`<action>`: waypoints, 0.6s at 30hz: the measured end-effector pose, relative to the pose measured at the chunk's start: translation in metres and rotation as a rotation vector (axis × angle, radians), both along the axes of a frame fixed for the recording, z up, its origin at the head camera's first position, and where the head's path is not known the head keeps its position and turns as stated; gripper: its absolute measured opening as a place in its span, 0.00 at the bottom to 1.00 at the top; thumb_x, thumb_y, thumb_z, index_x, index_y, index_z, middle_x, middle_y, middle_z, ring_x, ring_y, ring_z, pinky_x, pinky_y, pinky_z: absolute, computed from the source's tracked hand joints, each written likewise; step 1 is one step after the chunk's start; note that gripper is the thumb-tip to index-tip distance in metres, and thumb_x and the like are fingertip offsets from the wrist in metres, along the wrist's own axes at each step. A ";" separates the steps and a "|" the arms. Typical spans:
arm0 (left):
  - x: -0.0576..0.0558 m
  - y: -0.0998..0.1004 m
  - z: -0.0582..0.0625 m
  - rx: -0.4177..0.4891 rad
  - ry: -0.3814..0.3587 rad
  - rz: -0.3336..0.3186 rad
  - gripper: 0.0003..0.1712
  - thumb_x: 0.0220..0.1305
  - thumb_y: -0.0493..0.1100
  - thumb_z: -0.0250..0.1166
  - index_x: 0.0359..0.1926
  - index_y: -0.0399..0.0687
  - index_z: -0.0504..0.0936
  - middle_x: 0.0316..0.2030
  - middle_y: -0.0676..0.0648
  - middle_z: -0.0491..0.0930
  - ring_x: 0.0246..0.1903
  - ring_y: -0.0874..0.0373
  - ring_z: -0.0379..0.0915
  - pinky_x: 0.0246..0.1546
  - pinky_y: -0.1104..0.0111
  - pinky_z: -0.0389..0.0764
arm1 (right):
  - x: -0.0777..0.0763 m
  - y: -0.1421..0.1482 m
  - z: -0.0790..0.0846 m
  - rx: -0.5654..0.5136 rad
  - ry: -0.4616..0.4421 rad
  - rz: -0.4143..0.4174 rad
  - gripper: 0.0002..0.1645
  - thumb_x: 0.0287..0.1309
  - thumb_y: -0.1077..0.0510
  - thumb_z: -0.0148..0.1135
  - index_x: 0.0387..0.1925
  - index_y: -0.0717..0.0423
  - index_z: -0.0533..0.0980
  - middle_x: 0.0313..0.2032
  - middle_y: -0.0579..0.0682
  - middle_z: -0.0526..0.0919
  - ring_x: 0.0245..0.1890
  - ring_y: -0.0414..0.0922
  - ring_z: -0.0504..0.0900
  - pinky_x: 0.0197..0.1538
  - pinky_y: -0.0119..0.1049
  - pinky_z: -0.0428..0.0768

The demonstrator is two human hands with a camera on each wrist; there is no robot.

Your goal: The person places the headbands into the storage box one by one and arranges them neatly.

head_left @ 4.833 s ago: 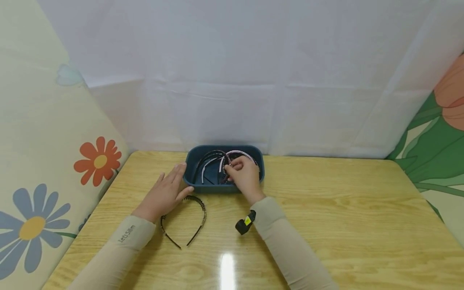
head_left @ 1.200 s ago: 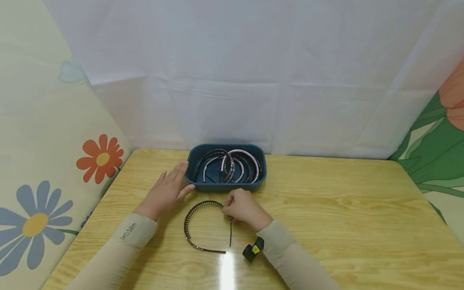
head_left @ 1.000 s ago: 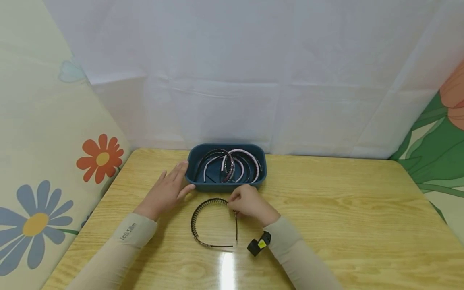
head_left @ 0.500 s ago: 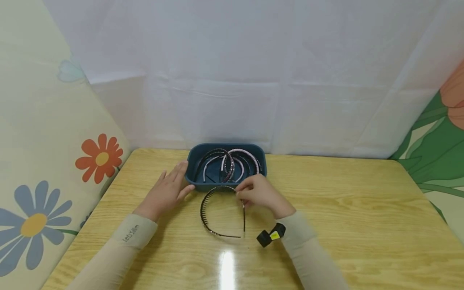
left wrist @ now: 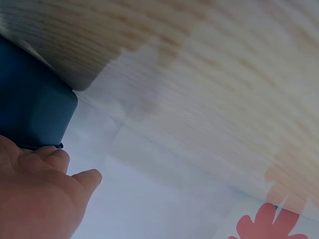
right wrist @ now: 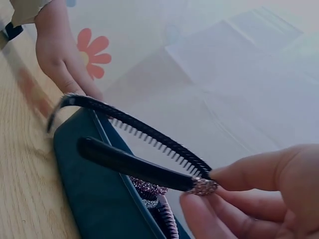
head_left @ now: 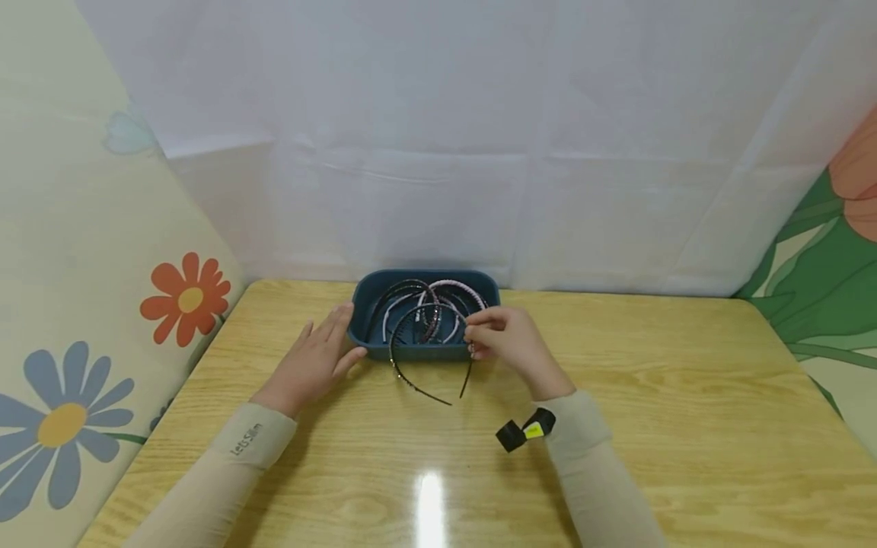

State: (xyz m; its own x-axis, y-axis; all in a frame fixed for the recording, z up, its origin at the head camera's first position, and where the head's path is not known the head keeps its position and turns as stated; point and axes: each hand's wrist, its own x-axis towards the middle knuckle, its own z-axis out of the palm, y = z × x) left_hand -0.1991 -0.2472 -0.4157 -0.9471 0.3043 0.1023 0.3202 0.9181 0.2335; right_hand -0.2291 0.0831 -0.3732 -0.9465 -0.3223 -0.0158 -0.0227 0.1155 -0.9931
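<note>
My right hand (head_left: 510, 340) pinches a black toothed headband (right wrist: 142, 168) by one side, near a glittery patch. The headband overlaps the front of a dark blue bin (head_left: 384, 353) in the head view, its two ends pointing toward me. Inside the bin lie several headbands, among them a pink ribbed one (head_left: 460, 286) and a dark glittery one (head_left: 409, 284). My left hand (head_left: 311, 365) rests with extended fingers against the bin's left end. In the left wrist view its fingertips touch the bin's rim.
The bin stands at the back of a wooden table (head_left: 651, 418), close to a white cloth backdrop (head_left: 438, 137). Floral panels flank the table, with a red flower (head_left: 188, 299) on the left. A black strap device (head_left: 526, 431) hangs at my right wrist.
Earlier, my right hand reached into the bin while the black headband lay on the table near my left hand. It then gripped that headband and lifted it toward the bin. My left hand stays put.
</note>
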 end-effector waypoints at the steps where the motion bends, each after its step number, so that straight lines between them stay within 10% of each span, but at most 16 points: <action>1: -0.001 0.000 0.000 -0.001 0.000 0.001 0.46 0.80 0.58 0.50 0.80 0.34 0.42 0.79 0.34 0.46 0.78 0.38 0.41 0.73 0.35 0.45 | 0.000 0.000 0.000 -0.012 -0.001 -0.019 0.13 0.65 0.67 0.64 0.48 0.73 0.81 0.32 0.57 0.87 0.26 0.41 0.85 0.34 0.36 0.87; 18: -0.004 -0.001 -0.004 -0.003 -0.013 0.007 0.46 0.79 0.59 0.50 0.80 0.34 0.43 0.79 0.34 0.45 0.78 0.37 0.41 0.72 0.35 0.45 | -0.008 -0.005 -0.007 -0.305 0.016 -0.231 0.16 0.65 0.73 0.60 0.52 0.81 0.75 0.30 0.49 0.86 0.25 0.37 0.83 0.32 0.29 0.86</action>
State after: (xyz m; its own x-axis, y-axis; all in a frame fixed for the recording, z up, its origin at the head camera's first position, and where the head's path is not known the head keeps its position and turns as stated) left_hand -0.2033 -0.2482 -0.4193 -0.9506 0.2976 0.0887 0.3103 0.9211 0.2350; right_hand -0.2367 0.0781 -0.3805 -0.9941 -0.0882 0.0636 -0.0467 -0.1817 -0.9822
